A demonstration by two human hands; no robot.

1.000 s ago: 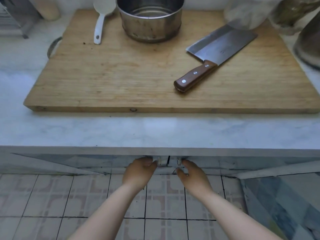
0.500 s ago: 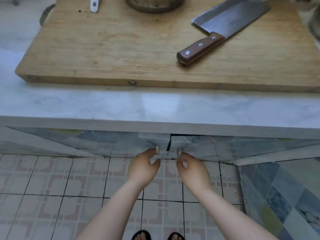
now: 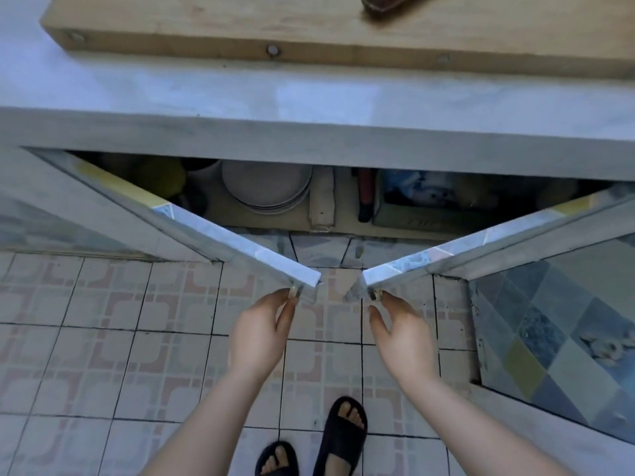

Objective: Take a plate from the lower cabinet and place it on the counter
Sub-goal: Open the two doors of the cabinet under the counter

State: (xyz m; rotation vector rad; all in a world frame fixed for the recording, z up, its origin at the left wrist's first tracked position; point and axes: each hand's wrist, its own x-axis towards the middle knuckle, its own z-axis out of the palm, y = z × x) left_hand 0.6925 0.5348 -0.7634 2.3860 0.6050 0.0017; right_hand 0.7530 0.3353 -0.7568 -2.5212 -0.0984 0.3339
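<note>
A stack of pale grey plates (image 3: pixel 266 190) lies inside the lower cabinet, just left of its middle, partly under the counter's edge. Both cabinet doors stand partly swung out toward me. My left hand (image 3: pixel 263 333) pinches the small knob at the tip of the left door (image 3: pixel 192 221). My right hand (image 3: pixel 400 333) pinches the knob at the tip of the right door (image 3: pixel 474 243). The marble counter (image 3: pixel 240 97) runs across above the cabinet.
A thick wooden cutting board (image 3: pixel 220 32) covers most of the counter, with a knife handle (image 3: pixel 388 3) at its top edge. In the cabinet a wooden post (image 3: pixel 322 197) stands right of the plates, then a cardboard box (image 3: pixel 429 201). My sandalled feet (image 3: pixel 340 438) stand on the tiled floor.
Both doors have swung out from nearly closed, pulled by my hands, exposing the plates and the cabinet's inside. The view has tilted further down.
</note>
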